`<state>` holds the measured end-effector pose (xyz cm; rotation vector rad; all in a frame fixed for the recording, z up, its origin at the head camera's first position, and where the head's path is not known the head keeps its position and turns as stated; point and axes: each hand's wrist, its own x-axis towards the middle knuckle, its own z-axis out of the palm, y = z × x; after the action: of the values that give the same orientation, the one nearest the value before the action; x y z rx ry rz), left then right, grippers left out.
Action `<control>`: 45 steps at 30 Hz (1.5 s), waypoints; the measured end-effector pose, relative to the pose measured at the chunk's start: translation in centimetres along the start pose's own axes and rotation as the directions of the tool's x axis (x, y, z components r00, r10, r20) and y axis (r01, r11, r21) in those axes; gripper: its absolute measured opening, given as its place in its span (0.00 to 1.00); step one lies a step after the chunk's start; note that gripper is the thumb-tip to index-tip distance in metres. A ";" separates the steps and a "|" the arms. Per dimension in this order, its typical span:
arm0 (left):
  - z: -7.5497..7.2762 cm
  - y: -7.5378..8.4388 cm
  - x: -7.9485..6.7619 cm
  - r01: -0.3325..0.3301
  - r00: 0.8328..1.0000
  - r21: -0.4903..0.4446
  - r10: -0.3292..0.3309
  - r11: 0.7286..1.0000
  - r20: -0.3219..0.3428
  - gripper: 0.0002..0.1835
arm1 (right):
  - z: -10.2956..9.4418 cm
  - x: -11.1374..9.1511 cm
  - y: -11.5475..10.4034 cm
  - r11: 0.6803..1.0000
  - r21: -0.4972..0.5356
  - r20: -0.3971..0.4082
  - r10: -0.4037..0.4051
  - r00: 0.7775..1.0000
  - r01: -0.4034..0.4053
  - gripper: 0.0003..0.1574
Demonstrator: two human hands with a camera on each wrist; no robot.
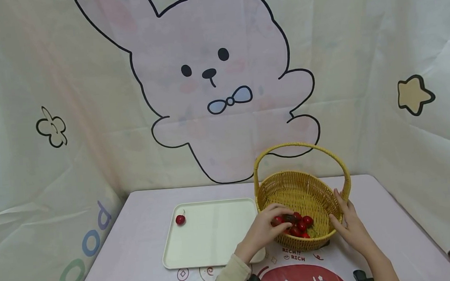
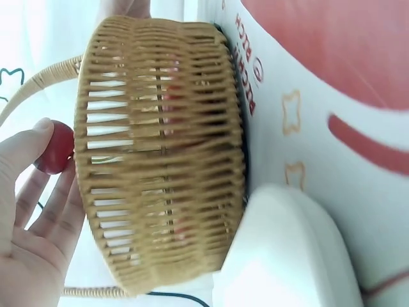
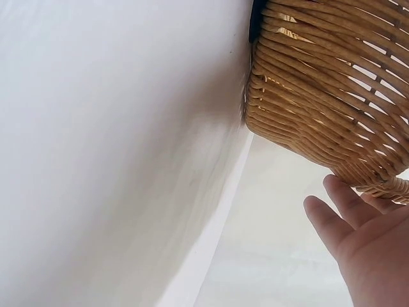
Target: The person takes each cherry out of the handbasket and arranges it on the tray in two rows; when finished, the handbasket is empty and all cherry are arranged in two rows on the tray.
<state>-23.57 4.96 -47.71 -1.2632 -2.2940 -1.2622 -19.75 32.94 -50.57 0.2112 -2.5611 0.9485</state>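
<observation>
A yellow wicker basket point(image 1: 296, 187) with a tall arched handle stands on the table, several red cherries point(image 1: 302, 225) inside near its front left. Over its front-left rim, my left hand point(image 1: 263, 228) pinches a cherry point(image 2: 59, 147) between thumb and fingers; the left wrist view shows it just outside the weave. My right hand point(image 1: 350, 225) holds the basket's right rim by the handle's foot, thumb toward the inside. In the right wrist view its fingers point(image 3: 348, 208) touch the outer wall. A single cherry with a stem point(image 1: 180, 220) lies on the white tray point(image 1: 212, 235).
The tray sits left of the basket, its right end close to the basket and partly behind my left forearm. A printed cloth point(image 1: 301, 279) covers the table point(image 1: 137, 233). Behind it hangs a curtain point(image 1: 225, 149) with a cartoon rabbit.
</observation>
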 end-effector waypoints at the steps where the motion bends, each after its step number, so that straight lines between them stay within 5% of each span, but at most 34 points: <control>1: -0.2 -0.1 -0.2 -0.001 1.000 -0.001 0.001 1.000 -0.004 0.16 | 0.0 0.0 0.0 1.000 -0.001 0.000 0.000 1.000 0.000 0.51; 11: -1.8 -1.3 -1.7 -0.005 0.999 -0.118 -0.001 0.993 -0.051 0.15 | -0.1 -0.1 -0.2 1.000 -0.006 0.001 0.006 1.000 -0.006 0.51; 20: -3.0 -2.4 -3.0 0.041 0.999 -0.186 -0.047 0.982 -0.027 0.15 | -0.1 -0.1 -0.2 1.000 -0.007 0.009 0.013 1.000 -0.013 0.50; 45: -7.0 -4.5 -6.2 0.049 0.993 -0.201 -0.069 0.978 -0.094 0.17 | 0.1 -0.1 0.1 1.000 0.006 -0.002 -0.008 1.000 0.008 0.49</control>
<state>-24.63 -5.15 -49.53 -1.1694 -2.1949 -1.5715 -19.74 32.98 -50.72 0.2221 -2.5543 0.9528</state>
